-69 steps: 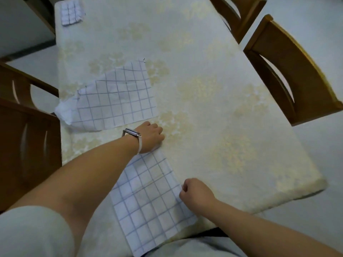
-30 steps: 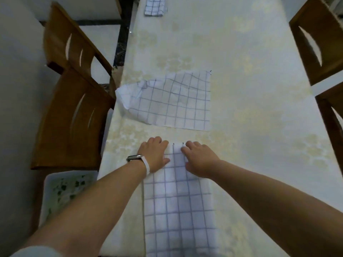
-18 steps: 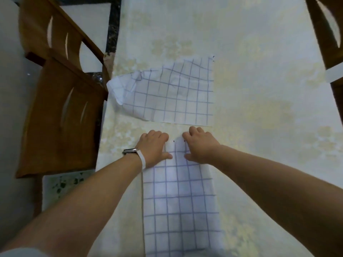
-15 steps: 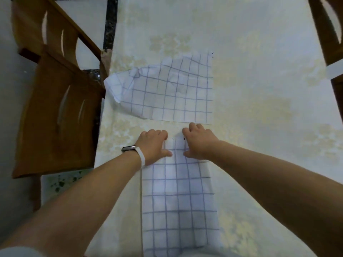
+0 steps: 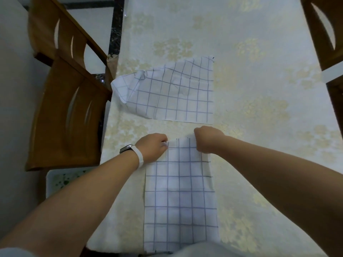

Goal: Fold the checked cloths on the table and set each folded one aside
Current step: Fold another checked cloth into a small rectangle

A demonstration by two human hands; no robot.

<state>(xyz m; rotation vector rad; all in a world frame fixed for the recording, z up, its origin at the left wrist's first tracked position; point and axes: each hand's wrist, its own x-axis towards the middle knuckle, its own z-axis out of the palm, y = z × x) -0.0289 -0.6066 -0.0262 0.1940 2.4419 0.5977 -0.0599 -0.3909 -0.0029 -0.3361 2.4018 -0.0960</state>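
A white cloth with a blue check (image 5: 180,197), folded into a long strip, lies on the table in front of me and runs to the near edge. My left hand (image 5: 153,147), with a white wristband, pinches its far left corner. My right hand (image 5: 208,139) grips the far right corner, fingers curled under. A second checked cloth (image 5: 172,93) lies flat beyond my hands, its left end crumpled and hanging over the table's left edge.
The table (image 5: 259,108) wears a pale cloth with yellow flower patterns. Wooden chairs stand at the left (image 5: 65,101) and at the right (image 5: 326,34). A white stool with green speckles (image 5: 61,179) sits below the left chair.
Both hands lay flat close together on the strip's far edge; now they have moved apart to its two far corners and their fingers have curled round them.
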